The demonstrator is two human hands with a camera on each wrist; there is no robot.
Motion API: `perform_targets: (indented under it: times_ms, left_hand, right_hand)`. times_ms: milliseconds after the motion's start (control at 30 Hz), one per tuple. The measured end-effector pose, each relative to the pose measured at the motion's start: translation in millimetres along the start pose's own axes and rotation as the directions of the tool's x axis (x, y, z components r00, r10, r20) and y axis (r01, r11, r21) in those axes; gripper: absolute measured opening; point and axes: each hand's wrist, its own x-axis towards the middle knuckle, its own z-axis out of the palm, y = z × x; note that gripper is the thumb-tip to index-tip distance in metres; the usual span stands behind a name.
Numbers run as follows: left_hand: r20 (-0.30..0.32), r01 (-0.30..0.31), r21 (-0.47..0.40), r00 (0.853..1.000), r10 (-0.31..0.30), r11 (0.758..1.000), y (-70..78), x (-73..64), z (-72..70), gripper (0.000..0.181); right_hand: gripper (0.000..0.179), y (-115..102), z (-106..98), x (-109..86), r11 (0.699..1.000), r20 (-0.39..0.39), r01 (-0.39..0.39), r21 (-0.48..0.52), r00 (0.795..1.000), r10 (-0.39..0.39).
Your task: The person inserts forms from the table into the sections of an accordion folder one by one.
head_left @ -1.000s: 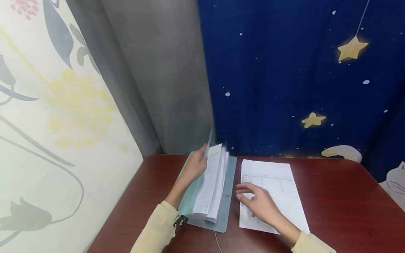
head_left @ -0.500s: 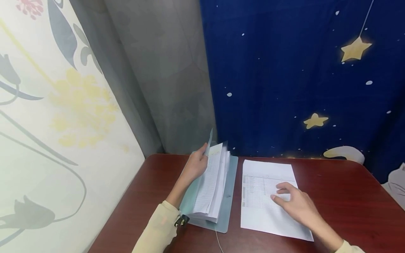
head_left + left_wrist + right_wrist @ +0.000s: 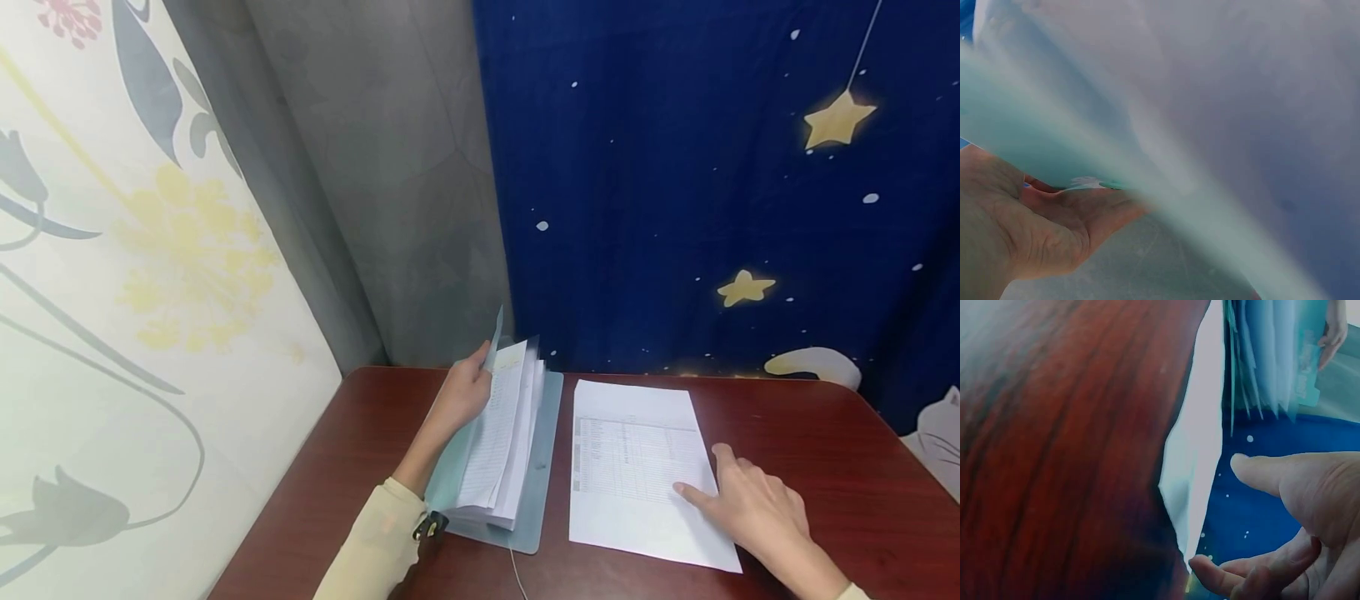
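My left hand [image 3: 462,395] grips the raised cover of a pale teal folder [image 3: 552,433] at its upper edge. Inside the folder stands a thick stack of printed pages [image 3: 497,442], fanned partly upright. In the left wrist view the teal cover [image 3: 1041,134] crosses close to the camera, blurred. To the right of the folder lies a loose printed sheet [image 3: 637,458], flat on the table. My right hand [image 3: 761,508] is at the sheet's right edge, thumb over the paper, fingers spread beyond the edge. In the right wrist view the thumb and fingers stand apart with nothing between them.
The dark red wooden table [image 3: 825,442] extends right of the sheet and left of the folder. A thin pale cord [image 3: 517,573] runs from below the folder to the front. Behind the table hang a grey curtain [image 3: 397,208] and a blue starry curtain [image 3: 637,192].
My right hand has moved rightward from beside the folder, across the loose sheet, to its right edge. The left hand and folder cover have stayed put.
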Motion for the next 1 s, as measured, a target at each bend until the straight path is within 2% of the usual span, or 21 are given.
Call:
perform_targets:
  times_ms: [200, 333, 633, 800, 1000]
  left_hand:
    - [0.009, 0.002, 0.002, 1.0, -0.003, 1.0, -2.1, 0.6, 0.3, 0.058]
    - [0.01, 0.002, 0.003, 1.0, -0.002, 1.0, -2.7, 0.8, 1.0, 0.058]
    - [-0.004, 0.003, 0.031, 1.0, -0.003, 1.0, -2.9, 1.2, 2.9, 0.057]
    - [-0.007, 0.006, 0.029, 1.0, -0.006, 1.0, -2.3, 1.9, 4.2, 0.058]
    - [-0.01, 0.012, 0.033, 1.0, -0.012, 0.999, -1.9, 2.4, 5.1, 0.058]
  right_hand:
    - [0.134, -0.3, 6.1, 1.5, 0.998, 0.041, -0.044, 0.047, 0.998, 0.042]
    - [0.14, 0.4, 9.3, 1.6, 0.999, 0.068, -0.049, 0.023, 0.997, 0.047]
    - [0.128, 2.8, 8.5, 4.3, 0.998, 0.098, -0.065, -0.014, 0.993, 0.066]
    - [0.126, 6.7, 7.2, 7.3, 0.996, 0.145, -0.082, 0.019, 0.986, 0.079]
    - [0.115, 13.3, 8.7, 11.0, 0.993, 0.199, -0.081, 0.083, 0.978, 0.063]
